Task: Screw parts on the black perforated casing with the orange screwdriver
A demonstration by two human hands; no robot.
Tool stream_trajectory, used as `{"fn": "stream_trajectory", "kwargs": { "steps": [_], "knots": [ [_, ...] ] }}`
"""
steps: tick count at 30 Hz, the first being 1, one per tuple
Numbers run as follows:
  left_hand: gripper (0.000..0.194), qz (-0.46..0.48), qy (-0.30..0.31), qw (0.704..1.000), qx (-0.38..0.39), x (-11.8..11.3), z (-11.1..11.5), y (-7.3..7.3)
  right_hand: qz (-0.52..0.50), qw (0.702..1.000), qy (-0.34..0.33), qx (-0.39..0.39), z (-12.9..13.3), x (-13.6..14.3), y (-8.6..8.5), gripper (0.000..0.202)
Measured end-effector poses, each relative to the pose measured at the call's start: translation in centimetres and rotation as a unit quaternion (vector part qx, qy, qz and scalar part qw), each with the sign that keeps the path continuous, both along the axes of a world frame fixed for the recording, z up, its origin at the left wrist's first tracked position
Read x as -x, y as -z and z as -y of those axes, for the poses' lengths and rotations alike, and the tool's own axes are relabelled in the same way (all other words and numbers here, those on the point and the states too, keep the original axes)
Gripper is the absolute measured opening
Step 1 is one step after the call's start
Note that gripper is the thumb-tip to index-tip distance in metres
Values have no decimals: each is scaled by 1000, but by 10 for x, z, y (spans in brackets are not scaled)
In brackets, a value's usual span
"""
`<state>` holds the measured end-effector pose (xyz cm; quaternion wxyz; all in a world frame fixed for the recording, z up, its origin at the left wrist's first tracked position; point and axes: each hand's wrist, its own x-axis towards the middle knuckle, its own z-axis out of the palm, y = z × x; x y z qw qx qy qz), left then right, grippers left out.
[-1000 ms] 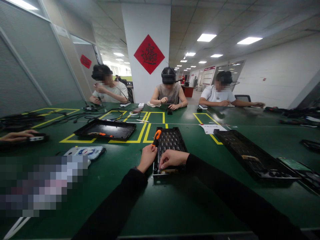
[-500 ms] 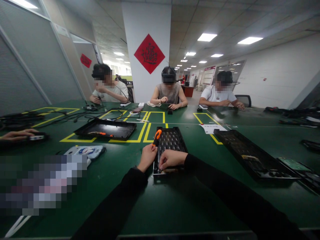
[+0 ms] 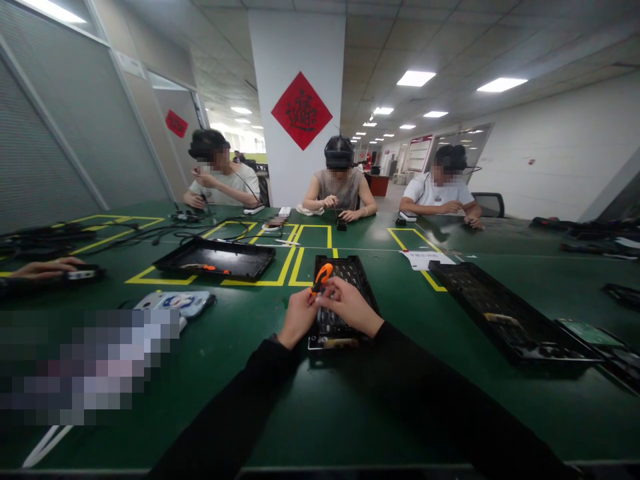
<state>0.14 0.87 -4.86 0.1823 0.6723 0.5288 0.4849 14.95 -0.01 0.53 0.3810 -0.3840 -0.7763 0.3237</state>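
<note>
An orange-and-black screwdriver handle sticks up from my left hand, whose fingers are closed round the tool. Beside it, my right hand has its thumb and fingertips pinched together close to the left fingertips; whatever it pinches is too small to make out. Both hands are over a long black tray-like casing that lies lengthwise in front of me, with rows of small parts inside. At its near end a brownish strip shows.
A black shallow tray with orange items lies at the left, a phone nearer. Another long black casing and a green board lie right. Three people sit opposite; another person's hand is at far left.
My right hand has lifted from the casing's near end and moved away from me to meet my left hand at the screwdriver. The view has shifted slightly.
</note>
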Motion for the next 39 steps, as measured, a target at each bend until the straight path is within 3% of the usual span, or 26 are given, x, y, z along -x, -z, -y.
{"fn": "stream_trajectory", "kwargs": {
  "steps": [5,10,15,26,30,39],
  "knots": [
    [18,18,92,995,-21,-9,13,-10,-97,995,16,-35,15,9,0,22],
    [23,62,173,983,-9,-9,24,-23,-226,974,29,-18,23,4,1,22],
    [31,42,247,968,30,-2,34,-27,-281,959,44,5,25,-3,12,23],
    [27,32,250,967,45,4,36,-19,-331,942,29,53,35,2,20,19],
    [28,15,248,968,44,5,35,-18,-340,936,52,69,36,2,22,22],
    [25,-26,292,954,62,11,36,-25,-286,954,56,64,34,-1,26,31]
  ]
}}
